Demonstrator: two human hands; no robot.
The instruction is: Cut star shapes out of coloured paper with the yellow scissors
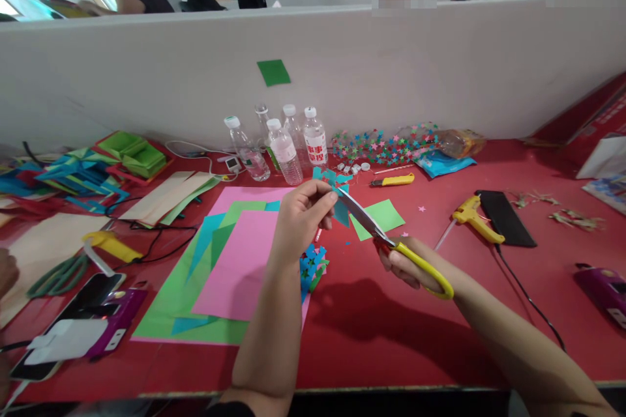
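In my left hand (306,215) I pinch a small piece of blue paper (341,210) with cut, star-like edges. My right hand (403,264) grips scissors (425,268) with yellow handles, their blades pointing up and left against the paper. The blades look nearly closed, and the finger loops are partly hidden by my hand. Below the paper lies a light green sheet (379,218). Beside my left forearm sits a pile of blue paper with star cutouts (313,266). Under that forearm are stacked pink sheets (239,267) and a large green sheet (163,313).
Plastic bottles (286,159) stand by the low wall. A yellow cutter (392,180) lies near them. To the right are a yellow glue gun (476,218) and a black phone (506,218). At left are green scissors (59,277), a purple device (117,322) and another person's hand (7,273).
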